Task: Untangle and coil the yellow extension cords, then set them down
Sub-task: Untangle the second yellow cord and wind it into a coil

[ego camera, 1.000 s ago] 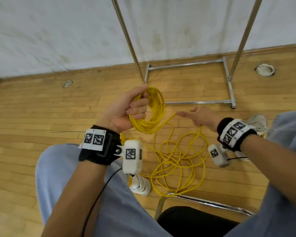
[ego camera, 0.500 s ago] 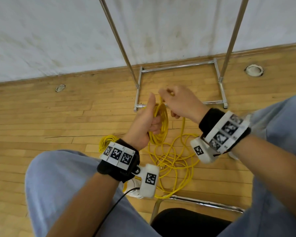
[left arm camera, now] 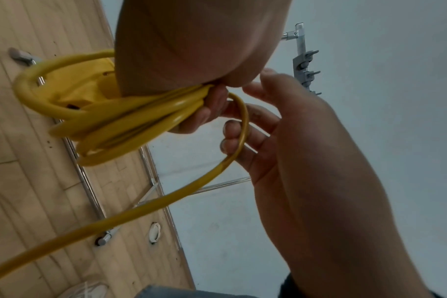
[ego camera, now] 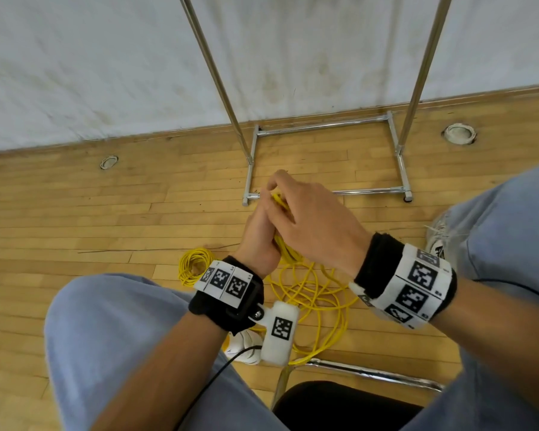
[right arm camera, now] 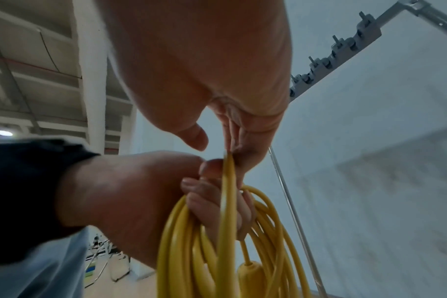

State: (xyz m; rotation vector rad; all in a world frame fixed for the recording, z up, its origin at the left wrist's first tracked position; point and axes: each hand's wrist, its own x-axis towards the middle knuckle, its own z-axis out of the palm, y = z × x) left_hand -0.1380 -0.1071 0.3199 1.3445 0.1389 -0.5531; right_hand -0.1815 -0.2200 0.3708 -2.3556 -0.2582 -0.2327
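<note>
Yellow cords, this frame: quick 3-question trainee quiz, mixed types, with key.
1. True or false: the left hand grips a bundle of coiled loops.
2. Which hand feeds the single strand onto the bundle?
A. left hand
B. right hand
C. neither
3. Fill in: a small finished coil lies on the ____, left of the loose tangle.

Key: 1 true; 2 B; 3 floor.
</note>
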